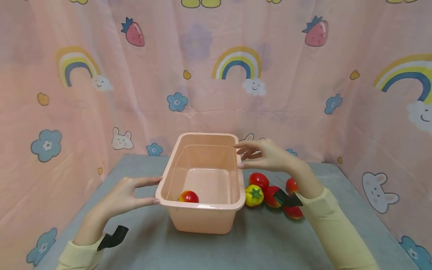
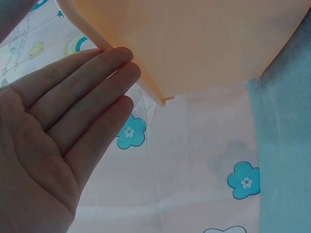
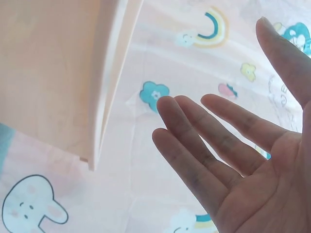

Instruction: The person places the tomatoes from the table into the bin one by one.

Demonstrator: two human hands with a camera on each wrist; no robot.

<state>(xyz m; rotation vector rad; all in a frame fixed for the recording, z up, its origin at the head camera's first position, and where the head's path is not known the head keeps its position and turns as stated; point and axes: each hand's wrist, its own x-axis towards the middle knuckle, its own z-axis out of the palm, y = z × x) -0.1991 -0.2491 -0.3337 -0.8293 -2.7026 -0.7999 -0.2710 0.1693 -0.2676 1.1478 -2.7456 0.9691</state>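
A peach-coloured plastic tub (image 1: 201, 217) stands on the table, with one red-and-yellow fruit (image 1: 189, 196) lying inside near its front wall. At the tub's left rim is my left hand (image 1: 129, 197); its straight fingers touch the rim in the left wrist view, without curling round it. My right hand (image 1: 266, 155) is at the right rim, fingers spread and partly bent in the head view. In the right wrist view, a gap shows between its fingers (image 3: 187, 160) and the tub wall (image 3: 48, 73), and nothing is held.
To the right of the tub, several toy fruits lie together: a yellow pumpkin-like one (image 1: 254, 195), a red one (image 1: 259, 180) and more red ones partly behind my right wrist. A pink patterned curtain (image 1: 216, 112) surrounds the grey table (image 1: 145, 247).
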